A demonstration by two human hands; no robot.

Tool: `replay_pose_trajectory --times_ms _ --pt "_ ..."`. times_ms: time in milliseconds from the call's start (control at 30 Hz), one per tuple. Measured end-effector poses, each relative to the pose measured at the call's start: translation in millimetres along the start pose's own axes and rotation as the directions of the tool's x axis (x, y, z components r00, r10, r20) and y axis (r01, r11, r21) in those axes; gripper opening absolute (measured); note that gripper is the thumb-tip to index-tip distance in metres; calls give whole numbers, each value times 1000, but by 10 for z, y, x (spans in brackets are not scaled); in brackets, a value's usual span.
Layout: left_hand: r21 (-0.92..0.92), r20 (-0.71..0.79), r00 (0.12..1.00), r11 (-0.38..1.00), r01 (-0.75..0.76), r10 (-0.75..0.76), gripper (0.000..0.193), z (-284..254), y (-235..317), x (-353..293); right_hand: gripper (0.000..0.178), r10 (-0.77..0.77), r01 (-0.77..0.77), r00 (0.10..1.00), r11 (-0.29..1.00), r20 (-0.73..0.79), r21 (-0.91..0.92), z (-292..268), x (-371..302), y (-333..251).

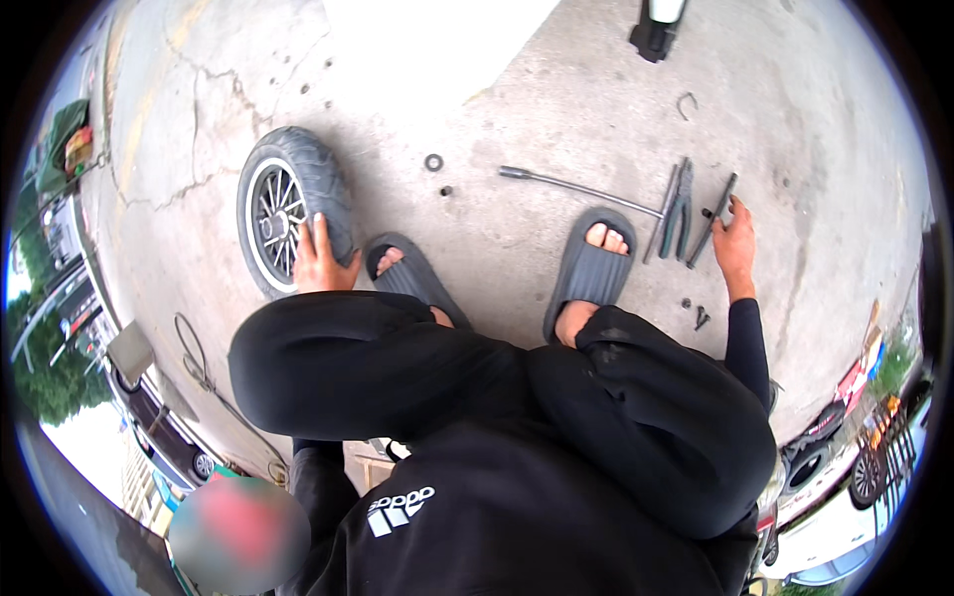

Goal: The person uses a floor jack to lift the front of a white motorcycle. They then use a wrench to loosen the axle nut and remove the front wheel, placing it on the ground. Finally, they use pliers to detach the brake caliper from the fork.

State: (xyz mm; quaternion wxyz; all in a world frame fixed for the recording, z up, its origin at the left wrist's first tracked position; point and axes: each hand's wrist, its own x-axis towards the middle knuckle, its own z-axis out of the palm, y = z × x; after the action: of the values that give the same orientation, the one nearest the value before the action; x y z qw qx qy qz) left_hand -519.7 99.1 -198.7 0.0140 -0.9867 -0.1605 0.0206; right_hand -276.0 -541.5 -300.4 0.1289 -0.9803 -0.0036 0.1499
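My left hand grips the near side of a small wheel, fingers over the rubber tyre and thumb apart. The wheel has a pale rim and dark spokes, and its hub faces left. On the right, my right hand has its fingers at a slim dark metal bar lying on the concrete. Beside the bar are pliers with dark handles and a thin rod. A long socket wrench reaches leftward from them. My fingers partly hide the bar.
My sandalled feet stand between the wheel and the tools. A ring and a small dark nut lie ahead; bolts lie near my right knee. A bent hook and a black-and-white object are farther out. A cable runs at left.
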Motion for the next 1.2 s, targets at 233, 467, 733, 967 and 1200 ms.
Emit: replay_pose_trajectory --times_ms 233,467,733,967,1200 --pt "22 46 998 998 -51 50 101 124 -340 133 48 -19 19 1000 998 -4 58 -44 -232 -233" --pt "46 -151 973 985 -168 173 74 259 30 151 46 -8 14 999 987 -41 159 -333 -331 -752" --pt "-484 237 891 842 -238 388 44 644 930 573 47 -313 273 897 948 312 167 -1232 -263 -1634" --pt "-555 176 980 831 19 95 23 878 968 703 41 -620 706 614 708 489 10 -1373 39 -2530" --pt "-574 156 962 813 -97 225 24 953 874 1145 32 -614 701 489 699 620 140 -922 -196 -2705"
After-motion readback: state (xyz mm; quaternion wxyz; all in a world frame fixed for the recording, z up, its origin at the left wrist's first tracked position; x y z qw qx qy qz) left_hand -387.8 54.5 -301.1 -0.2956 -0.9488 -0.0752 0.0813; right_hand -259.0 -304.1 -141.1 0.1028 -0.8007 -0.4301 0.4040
